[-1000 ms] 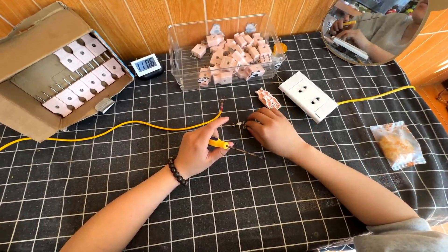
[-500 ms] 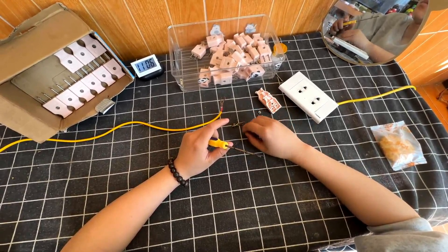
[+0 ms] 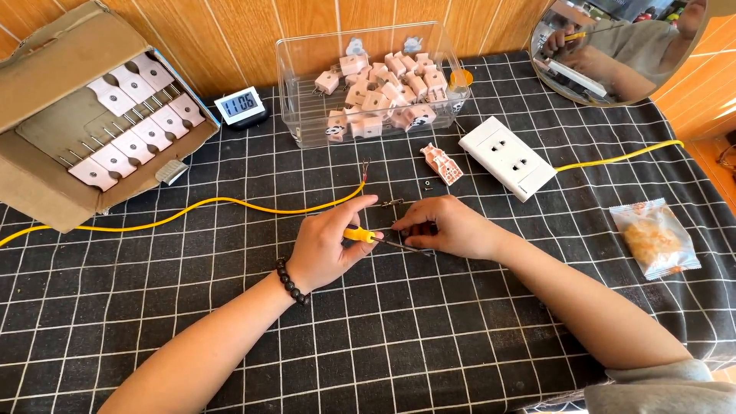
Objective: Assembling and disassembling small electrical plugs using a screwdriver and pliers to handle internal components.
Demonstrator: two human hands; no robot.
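- A black checked cloth (image 3: pixel 429 337) covers my desk; wood panelling (image 3: pixel 230 31) stands far behind.
- My left hand (image 3: pixel 326 247) fingers pinch a yellow screwdriver (image 3: pixel 360 234).
- My right hand (image 3: pixel 448 228) fingers curl over a small dark part (image 3: pixel 405 232).

Yellow wire (image 3: pixel 230 205) (socket plate (image 3: pixel 507 157) right) ahead.

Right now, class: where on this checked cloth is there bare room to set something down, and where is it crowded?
Free: the near cloth between the forearms, and the patch left of the left hand, below the yellow wire. Crowded: the far side, with the cardboard box, clear bin and white socket plate, and around the right hand.
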